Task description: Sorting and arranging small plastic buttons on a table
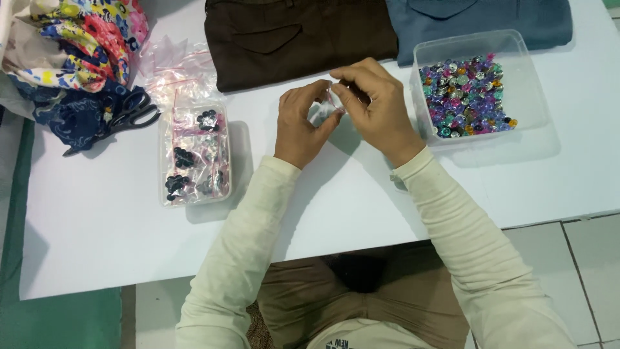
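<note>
A seated person's left hand (298,123) and right hand (376,103) met above a white table (97,220), fingers pinched shut on the mouth of a small clear zip bag (329,106) stretched between them. Thin, limp and slippery, the bag looked best gripped along its stiffer sealing strip. Just right of the right fingers stood a clear tub of multicoloured gem buttons (466,95); well left of the left fingers lay a tub of bagged black buttons (192,155), black scissors (132,111) beyond. Folded brown trousers (297,39) lay past the fingertips.
</note>
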